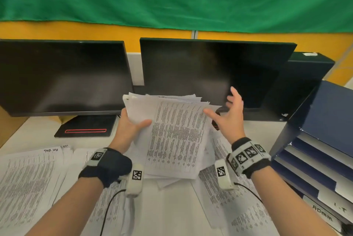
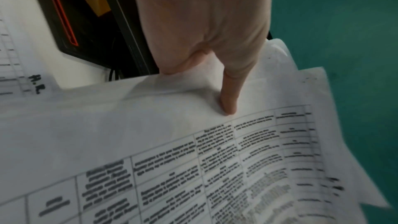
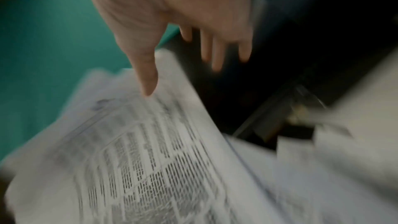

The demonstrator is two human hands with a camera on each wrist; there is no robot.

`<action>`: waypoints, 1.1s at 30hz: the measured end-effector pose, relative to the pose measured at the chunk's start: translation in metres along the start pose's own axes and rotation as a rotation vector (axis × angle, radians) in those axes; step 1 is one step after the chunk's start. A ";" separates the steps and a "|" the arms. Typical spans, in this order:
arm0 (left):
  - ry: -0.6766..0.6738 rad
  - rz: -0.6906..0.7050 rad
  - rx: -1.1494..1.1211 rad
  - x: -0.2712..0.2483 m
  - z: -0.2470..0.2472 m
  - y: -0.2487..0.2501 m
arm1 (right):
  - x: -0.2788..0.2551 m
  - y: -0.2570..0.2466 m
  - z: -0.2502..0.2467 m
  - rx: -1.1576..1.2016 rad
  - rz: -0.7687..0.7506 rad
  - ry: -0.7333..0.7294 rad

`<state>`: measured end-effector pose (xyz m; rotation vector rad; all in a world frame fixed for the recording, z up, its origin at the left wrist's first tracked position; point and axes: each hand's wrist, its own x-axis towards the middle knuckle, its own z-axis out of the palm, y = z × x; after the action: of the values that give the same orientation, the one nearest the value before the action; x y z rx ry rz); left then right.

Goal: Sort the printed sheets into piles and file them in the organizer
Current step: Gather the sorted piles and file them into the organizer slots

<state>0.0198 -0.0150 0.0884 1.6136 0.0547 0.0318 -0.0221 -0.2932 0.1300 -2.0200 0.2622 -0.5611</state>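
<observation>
Sorting seems underway: the left hand (image 1: 128,129) grips a loose sheaf of white printed sheets (image 1: 172,136) above the desk, the right hand (image 1: 229,113) spread empty beside it, likely to peel the top page next toward the navy tiered organizer (image 1: 313,167).

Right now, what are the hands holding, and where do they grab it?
The left hand grips the stack of printed sheets by its left edge, thumb on top. The right hand is spread open beside the stack, holding nothing.

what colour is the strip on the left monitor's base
Red, an outlined strip on the black monitor base, clearest in the head view.
</observation>
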 end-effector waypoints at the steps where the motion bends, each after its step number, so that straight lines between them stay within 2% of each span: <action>1: -0.024 -0.007 -0.014 0.003 -0.002 0.001 | -0.001 0.007 0.001 0.157 0.148 -0.097; 3: -0.088 -0.019 -0.019 0.007 -0.001 0.005 | -0.002 0.016 0.003 0.411 0.376 -0.320; 5: -0.118 0.001 -0.013 0.007 0.006 0.010 | -0.001 0.019 0.007 0.576 0.455 -0.428; 7: -0.106 0.049 0.011 0.002 0.016 0.016 | -0.003 0.014 0.011 0.650 0.444 -0.423; 13: 0.064 0.283 0.144 -0.020 0.046 0.016 | -0.016 -0.004 0.029 0.691 0.361 -0.226; 16: 0.131 0.277 0.140 -0.025 0.053 0.010 | -0.023 -0.001 0.044 0.619 0.368 -0.226; 20: 0.232 0.210 0.055 -0.023 0.052 0.002 | -0.030 0.003 0.057 0.638 0.454 -0.266; 25: 0.239 0.143 -0.034 -0.025 0.050 0.002 | -0.033 0.006 0.067 0.622 0.476 -0.368; 30: 0.260 0.199 -0.006 -0.017 0.042 0.004 | -0.029 0.001 0.070 0.672 0.453 -0.360; 33: 0.270 0.248 0.028 -0.017 0.039 0.006 | -0.028 0.000 0.073 0.605 0.452 -0.394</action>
<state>0.0053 -0.0549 0.0930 1.6270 0.0634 0.4426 -0.0110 -0.2254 0.0923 -1.3789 0.2586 0.0537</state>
